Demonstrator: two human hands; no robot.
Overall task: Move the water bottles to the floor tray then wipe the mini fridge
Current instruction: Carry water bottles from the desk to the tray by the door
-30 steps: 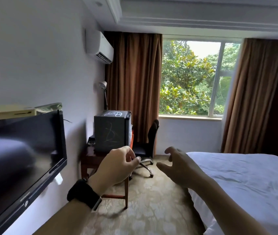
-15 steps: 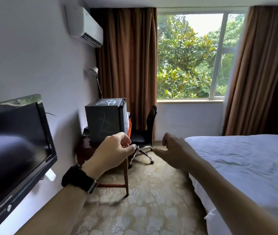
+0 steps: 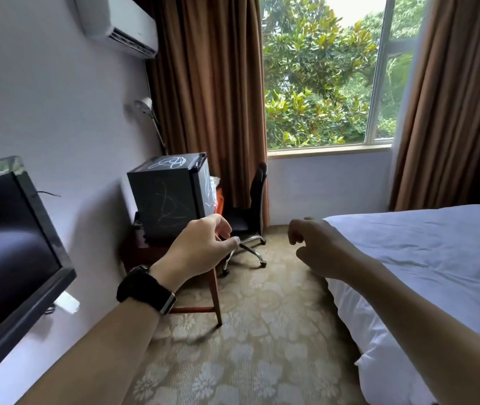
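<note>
Since the earlier frames the view is seen to have drawn nearer the far corner, so the mini fridge [image 3: 171,197] now looms larger, and the right hand's fingers, spread a second ago, are now curled in. A white bed [image 3: 426,276] is seen filling the right side, with a patterned carpet [image 3: 262,331] running between it and the wall. A window [image 3: 323,71] flanked by brown curtains [image 3: 212,92] is set in the far wall. A black television [image 3: 7,249] is mounted at the left, and an air conditioner [image 3: 118,21] is fixed high above. The black mini fridge, marked with white scribbles, is set on a red wooden table [image 3: 215,290] in the corner, its door closed; a black office chair [image 3: 250,217] is placed just beside it. No water bottles are made out. The left hand [image 3: 200,249], with a black watch [image 3: 145,290] worn at the wrist, is raised in front of the fridge, fingers loosely curled, nothing held. The right hand [image 3: 317,247] is held out near the bed, fingers curled downward, nothing held.
</note>
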